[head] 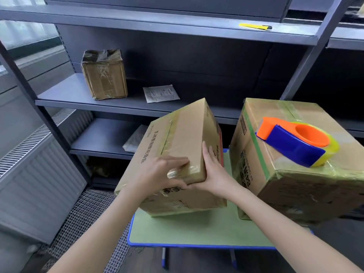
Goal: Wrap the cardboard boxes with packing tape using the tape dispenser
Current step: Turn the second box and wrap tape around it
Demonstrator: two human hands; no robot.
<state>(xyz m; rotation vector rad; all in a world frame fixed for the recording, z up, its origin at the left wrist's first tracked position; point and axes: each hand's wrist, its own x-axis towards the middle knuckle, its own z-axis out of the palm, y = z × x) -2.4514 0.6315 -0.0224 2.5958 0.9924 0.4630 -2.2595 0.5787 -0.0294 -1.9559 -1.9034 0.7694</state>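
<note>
pressing box (pixel 177 134) corner; left grip (pixel 163 172) flat on top; right grip (pixel 212 170) flat against side; neither clasping

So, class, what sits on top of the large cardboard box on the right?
An orange and blue tape dispenser, loaded with a yellowish tape roll, lies on top of the box. The patch of lid beneath it is covered; the box's inside cannot be seen.
</note>
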